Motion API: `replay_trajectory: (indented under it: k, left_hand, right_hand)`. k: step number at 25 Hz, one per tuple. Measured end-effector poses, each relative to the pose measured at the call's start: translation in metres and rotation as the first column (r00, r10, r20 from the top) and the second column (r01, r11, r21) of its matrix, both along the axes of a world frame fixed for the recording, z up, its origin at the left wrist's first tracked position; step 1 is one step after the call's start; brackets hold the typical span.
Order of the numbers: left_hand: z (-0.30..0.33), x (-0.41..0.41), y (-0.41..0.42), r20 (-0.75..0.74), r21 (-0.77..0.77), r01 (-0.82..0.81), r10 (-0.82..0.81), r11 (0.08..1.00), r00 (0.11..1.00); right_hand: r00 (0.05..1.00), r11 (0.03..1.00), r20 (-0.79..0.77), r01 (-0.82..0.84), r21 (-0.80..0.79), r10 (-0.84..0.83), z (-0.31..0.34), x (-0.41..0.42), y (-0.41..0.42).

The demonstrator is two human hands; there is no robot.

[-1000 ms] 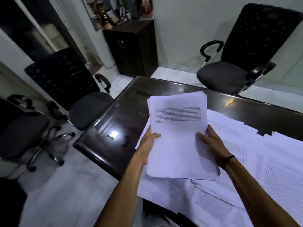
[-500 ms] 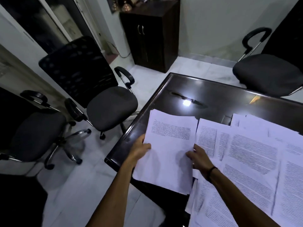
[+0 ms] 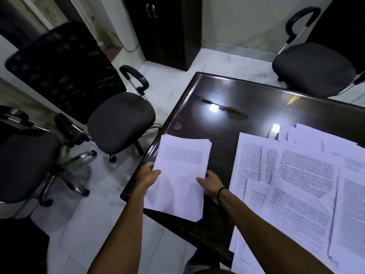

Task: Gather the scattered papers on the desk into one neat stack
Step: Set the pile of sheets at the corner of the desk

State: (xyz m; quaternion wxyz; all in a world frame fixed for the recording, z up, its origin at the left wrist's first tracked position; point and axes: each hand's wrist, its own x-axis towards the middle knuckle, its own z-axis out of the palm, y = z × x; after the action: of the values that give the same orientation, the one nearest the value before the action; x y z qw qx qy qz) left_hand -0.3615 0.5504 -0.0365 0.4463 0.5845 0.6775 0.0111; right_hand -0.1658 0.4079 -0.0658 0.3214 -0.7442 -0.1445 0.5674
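Hands are both gripping one stack of papers (image 3: 180,175): your left hand (image 3: 147,175) and right hand (image 3: 210,184) are pinching its side edges. Loose sheets (image 3: 300,175) are lying spread on the desk (image 3: 237,95) beside it.

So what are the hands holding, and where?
A stack of papers: the left hand grips its left edge, the right hand its right edge.

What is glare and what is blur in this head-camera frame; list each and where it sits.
Head view: two bright ceiling-light reflections glare on the glossy dark desk, one mid-desk, one at the scattered papers' far edge; the room is dim; the mesh chair back at left is motion-smeared; wide-angle distortion bends the desk edges; text on the held stack, gripped by the left hand and right hand, is unreadable.
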Motion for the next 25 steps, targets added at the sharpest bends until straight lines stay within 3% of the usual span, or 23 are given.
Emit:
replay_trajectory:
  k: [2,6,10,13,16,19,22,25]
  left_hand:
    - [-0.001,0.002,-0.001,-0.058,0.043,0.049,-0.046,0.998,0.997]
    - [0.001,0.026,-0.019,-0.182,0.245,0.109,-0.064,0.963,0.981]
    - [0.022,0.103,-0.084,0.048,0.451,0.208,-0.256,0.868,0.966]
    - [0.029,0.165,-0.143,0.192,0.358,0.37,-0.456,0.857,0.869]
    - [0.018,0.208,-0.192,0.248,0.148,0.505,-0.526,0.85,0.813]
    - [0.004,0.229,-0.228,0.154,-0.028,0.577,-0.567,0.816,0.809]
    - [-0.004,0.238,-0.244,0.074,-0.028,0.534,-0.531,0.845,0.844]
    - [-0.007,0.246,-0.253,0.084,-0.043,0.494,-0.49,0.868,0.868]
  right_hand:
    - [1.0,1.0,0.009,0.011,0.003,-0.011,0.002,0.005,-0.004]
    - [0.985,1.0,0.17,0.019,-0.007,-0.018,0.02,0.016,-0.022]
    - [0.959,0.993,0.263,0.083,0.085,-0.103,0.033,0.047,-0.067]
    - [0.89,0.987,0.429,0.121,0.107,-0.156,0.038,0.083,-0.124]
    - [0.801,0.987,0.586,0.161,-0.013,-0.123,0.033,0.112,-0.192]
    - [0.794,0.962,0.599,0.234,-0.14,-0.106,0.025,0.13,-0.257]
    - [0.802,0.959,0.589,0.235,-0.157,-0.1,0.018,0.136,-0.284]
    - [0.799,0.961,0.589,0.243,-0.131,-0.122,0.015,0.137,-0.289]
